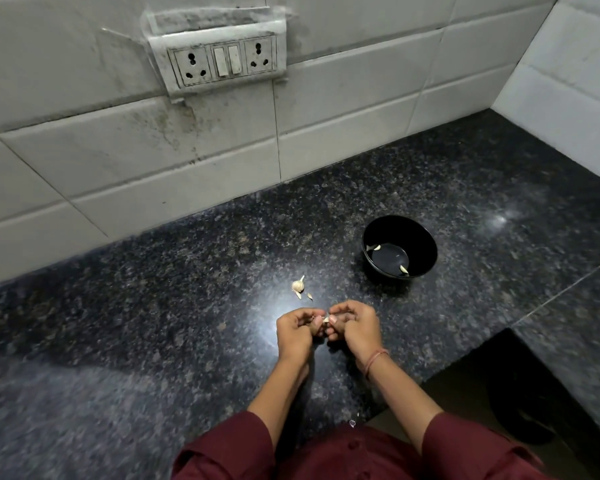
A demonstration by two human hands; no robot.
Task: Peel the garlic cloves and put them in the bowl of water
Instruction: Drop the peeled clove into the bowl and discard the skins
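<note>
Black bowl point(426, 251) on the granite counter point(187, 271) held water and two pale peeled cloves point(404, 270), while left hand point(295, 329) and right hand point(355, 327), fingers curled, pinched one small whitish garlic clove point(325, 319) between them, front-left of the bowl, skin state unclear.

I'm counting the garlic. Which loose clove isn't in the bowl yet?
The clove pinched between the left hand and right hand. The other two cloves lie in the black bowl, and the garlic head sits on the counter.
</note>
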